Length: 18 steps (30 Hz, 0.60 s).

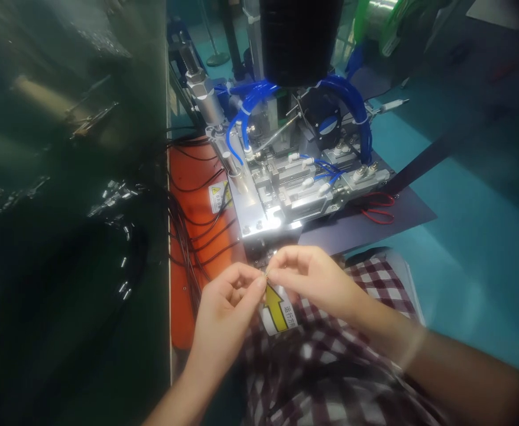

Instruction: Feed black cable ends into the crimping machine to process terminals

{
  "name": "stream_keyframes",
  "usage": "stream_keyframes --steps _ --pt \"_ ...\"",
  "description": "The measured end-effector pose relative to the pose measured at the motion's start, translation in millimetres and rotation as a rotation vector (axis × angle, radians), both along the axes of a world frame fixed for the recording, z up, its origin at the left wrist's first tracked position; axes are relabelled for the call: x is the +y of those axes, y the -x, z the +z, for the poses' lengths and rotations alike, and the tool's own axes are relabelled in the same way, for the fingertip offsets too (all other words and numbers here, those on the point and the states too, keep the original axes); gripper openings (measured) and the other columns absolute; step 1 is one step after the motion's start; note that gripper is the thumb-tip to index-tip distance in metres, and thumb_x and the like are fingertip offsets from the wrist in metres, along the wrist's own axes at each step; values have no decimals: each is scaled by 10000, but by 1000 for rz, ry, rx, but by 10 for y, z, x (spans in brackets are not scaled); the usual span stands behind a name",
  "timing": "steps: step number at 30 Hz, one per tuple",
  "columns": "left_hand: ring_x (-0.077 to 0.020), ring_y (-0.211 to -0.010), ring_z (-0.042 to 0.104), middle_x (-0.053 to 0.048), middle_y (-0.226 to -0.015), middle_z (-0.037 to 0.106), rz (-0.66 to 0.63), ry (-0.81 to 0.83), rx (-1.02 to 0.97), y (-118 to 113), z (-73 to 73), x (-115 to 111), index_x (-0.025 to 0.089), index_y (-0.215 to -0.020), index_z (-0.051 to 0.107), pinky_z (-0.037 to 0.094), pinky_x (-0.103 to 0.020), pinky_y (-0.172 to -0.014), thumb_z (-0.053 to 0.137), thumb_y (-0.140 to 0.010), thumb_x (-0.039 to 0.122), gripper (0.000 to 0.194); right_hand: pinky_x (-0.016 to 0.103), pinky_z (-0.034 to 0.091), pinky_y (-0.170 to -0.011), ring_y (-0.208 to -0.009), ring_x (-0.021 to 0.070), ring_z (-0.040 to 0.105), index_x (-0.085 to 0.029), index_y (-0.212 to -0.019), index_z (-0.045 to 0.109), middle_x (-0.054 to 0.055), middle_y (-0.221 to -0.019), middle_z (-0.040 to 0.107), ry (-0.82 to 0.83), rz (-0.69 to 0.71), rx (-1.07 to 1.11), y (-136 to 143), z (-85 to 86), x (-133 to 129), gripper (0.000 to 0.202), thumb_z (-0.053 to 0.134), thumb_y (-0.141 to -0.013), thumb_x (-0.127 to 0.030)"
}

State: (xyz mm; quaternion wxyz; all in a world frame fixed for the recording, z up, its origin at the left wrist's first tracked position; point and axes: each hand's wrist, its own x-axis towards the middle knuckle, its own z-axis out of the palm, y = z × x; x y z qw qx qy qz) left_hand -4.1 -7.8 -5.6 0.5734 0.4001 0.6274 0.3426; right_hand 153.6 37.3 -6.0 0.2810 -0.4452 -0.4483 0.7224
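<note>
Left of centre, dark cables (184, 236) are lying across an orange board (197, 171). Just right of them, low in the frame, the left hand (228, 302) is pinching narrowly, thumb against finger, on a thin piece (266, 274) too small for me to make out. That piece is sitting at lower centre, above a yellow arrow (276, 307) and in front of the metal machine (286, 189). From the right, the right hand (315, 275) is pinching it too, fingertips nearly meeting. Light, steady pressure would be serving best here, I judge, with both wrists level.
</note>
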Motion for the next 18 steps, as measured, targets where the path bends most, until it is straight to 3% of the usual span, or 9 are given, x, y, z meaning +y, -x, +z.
stream_keyframes --steps 6,12,18 --pt "-44 -419 345 77 -493 432 6 -6 6 1 -4 -21 174 -751 584 352 -167 -428 651 -817 424 267 181 394 -442 -457 71 503 -130 -736 644 -30 -595 597 -55 -48 -27 8 -46 -36 45 660 -761 -165" --pt "-40 -441 364 44 -573 516 18 -64 17 -8 -2 -39 163 -767 601 311 -156 -423 647 -825 395 244 174 355 -433 -424 65 477 -131 -683 630 -65 -469 529 69 -35 55 26 -22 -37 87 642 -766 -153" --pt "-37 -435 347 39 -588 521 37 -76 -3 -20 -8 -48 159 -747 588 307 -163 -421 644 -827 388 249 195 388 -479 -448 68 459 -140 -687 630 -67 -486 524 101 -38 117 33 -20 -54 90 624 -773 -166"
